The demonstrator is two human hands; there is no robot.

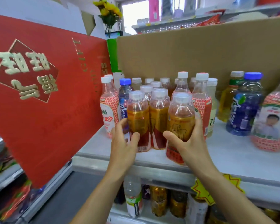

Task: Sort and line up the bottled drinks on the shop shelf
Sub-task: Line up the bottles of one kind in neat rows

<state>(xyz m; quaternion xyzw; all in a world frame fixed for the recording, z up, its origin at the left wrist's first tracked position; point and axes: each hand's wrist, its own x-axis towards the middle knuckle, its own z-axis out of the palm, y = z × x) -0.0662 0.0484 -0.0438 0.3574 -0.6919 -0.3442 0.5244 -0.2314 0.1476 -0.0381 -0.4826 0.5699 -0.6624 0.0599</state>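
Three amber tea bottles with red-gold labels stand in a front row on the grey shelf (233, 160). My left hand (123, 143) grips the left amber bottle (138, 120). My right hand (188, 143) grips the right amber bottle (181, 120), which sits at the shelf's front edge. The middle amber bottle (158, 117) stands between them. Behind are more amber bottles, pink-labelled bottles (109, 110) and a blue-capped bottle (124, 94).
A red gift box (44, 94) leans at the left, close to the bottles. A brown cardboard box (200, 50) backs the shelf. To the right stand a yellow drink (228, 101), a blue bottle (246, 107) and a large pink-labelled bottle (271, 123). More bottles fill the lower shelf (158, 201).
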